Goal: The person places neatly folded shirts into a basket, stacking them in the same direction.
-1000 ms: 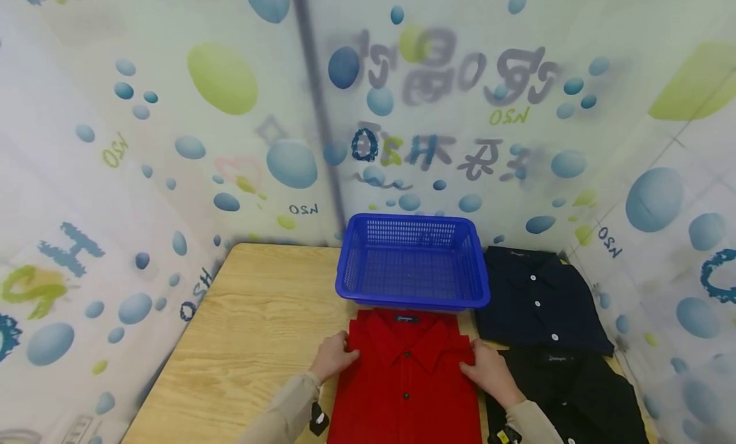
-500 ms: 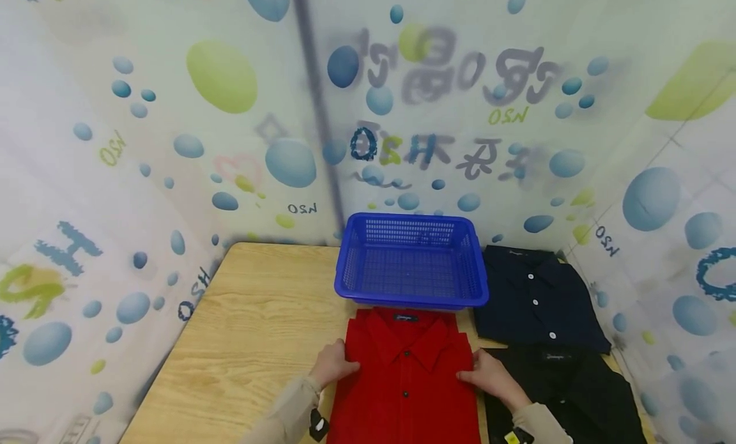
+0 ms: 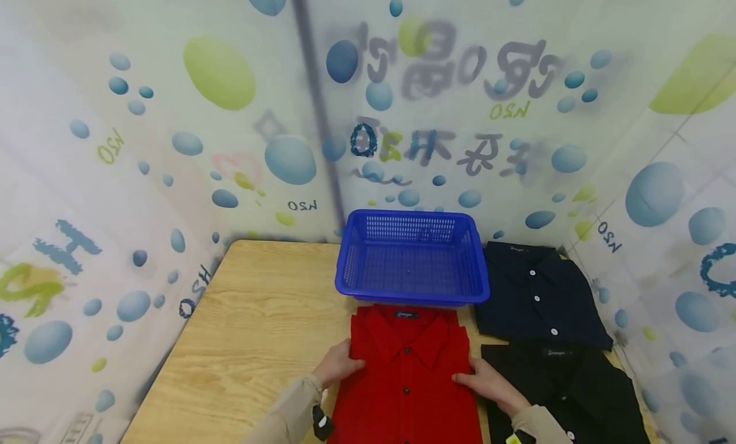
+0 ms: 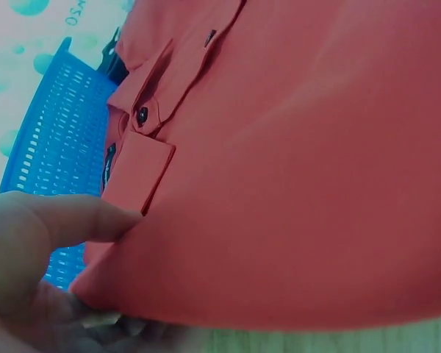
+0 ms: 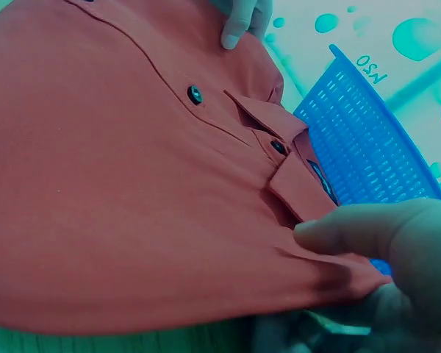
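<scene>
A red button-up shirt, folded with its collar toward the back, lies in front of me in the head view. My left hand grips its left edge near the shoulder, thumb on top and fingers underneath. On the opposite edge my right hand pinches the cloth the same way. The left wrist view shows the left thumb pressing beside the collar, the fingers mostly hidden under the fabric. In the right wrist view the right thumb lies on the red cloth, which has a small fold beside it.
A blue plastic basket stands directly behind the red shirt, against the patterned wall. To the right lie a folded navy shirt and, nearer, a folded black shirt. Bare wooden tabletop stretches to the left.
Both hands keep hold of the red shirt's edges. The right hand has shifted slightly inward and down, and the left slightly to the right. The basket and other shirts stay put.
</scene>
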### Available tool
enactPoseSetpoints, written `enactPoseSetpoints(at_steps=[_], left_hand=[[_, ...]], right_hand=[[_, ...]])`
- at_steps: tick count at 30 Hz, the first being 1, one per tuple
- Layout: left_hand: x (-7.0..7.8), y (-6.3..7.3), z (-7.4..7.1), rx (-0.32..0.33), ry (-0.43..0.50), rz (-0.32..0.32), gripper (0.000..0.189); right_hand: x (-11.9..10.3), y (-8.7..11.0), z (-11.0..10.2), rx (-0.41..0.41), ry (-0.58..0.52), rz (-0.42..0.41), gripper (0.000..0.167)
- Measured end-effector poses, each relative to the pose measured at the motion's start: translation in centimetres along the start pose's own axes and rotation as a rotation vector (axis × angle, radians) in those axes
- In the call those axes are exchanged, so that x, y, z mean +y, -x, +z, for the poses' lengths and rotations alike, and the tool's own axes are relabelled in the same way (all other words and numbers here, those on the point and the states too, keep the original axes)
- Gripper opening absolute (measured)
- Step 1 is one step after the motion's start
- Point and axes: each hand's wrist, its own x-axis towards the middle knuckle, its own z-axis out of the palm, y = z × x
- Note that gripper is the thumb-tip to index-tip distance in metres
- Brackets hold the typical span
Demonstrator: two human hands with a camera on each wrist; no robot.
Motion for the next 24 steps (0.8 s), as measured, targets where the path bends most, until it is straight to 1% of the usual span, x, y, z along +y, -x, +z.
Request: enactPoseSetpoints(at_steps=[2,4,7,9,12,14,16,19,22,24], left_hand=[[0.0,0.0,0.0,-0.02,0.018,0.006,0.054],[-0.2,-0.1,-0.1,-0.036,0.035,0.019,0.056],[-0.4,-0.3,-0.4,-0.054,0.064,0.039,0.055],[-0.4,-0.4,-0.5,-0.059,0.087,0.05,0.052],[-0.2,-0.5,-0.8,-0.065,0.121,0.048,0.054],[-0.1,-0.5,-0.9,-0.073,0.139,0.04,0.054],[0.0,-0.4,-1.0,-0.085,0.169,0.037,0.055],[-0.1,-0.3,-1.1,-0.121,0.237,0.029,0.057],[-0.3,-0.2,-1.2,-0.172,0.312,0.021,0.061],[-0.5,-0.2,-1.3,-0.206,0.34,0.018,0.064]], right_hand=[[-0.3,-0.1,-0.1,0.0,0.007,-0.006,0.04],[-0.7,-0.2,-0.3,-0.014,0.004,-0.003,0.042],[-0.8,-0.5,-0.5,-0.033,-0.009,0.0,0.046],[-0.7,-0.7,-0.4,-0.045,-0.029,0.016,0.049],[-0.8,-1.0,-0.2,-0.036,-0.052,0.024,0.057],[-0.9,-1.0,-0.1,-0.029,-0.057,0.023,0.06],[-1.1,-1.0,0.0,-0.022,-0.051,0.006,0.064],[-1.3,-0.9,0.0,-0.019,-0.037,-0.015,0.067],[-1.3,-0.8,-0.1,-0.021,-0.032,-0.027,0.068],[-1.4,-0.7,-0.2,-0.021,-0.018,-0.038,0.069]])
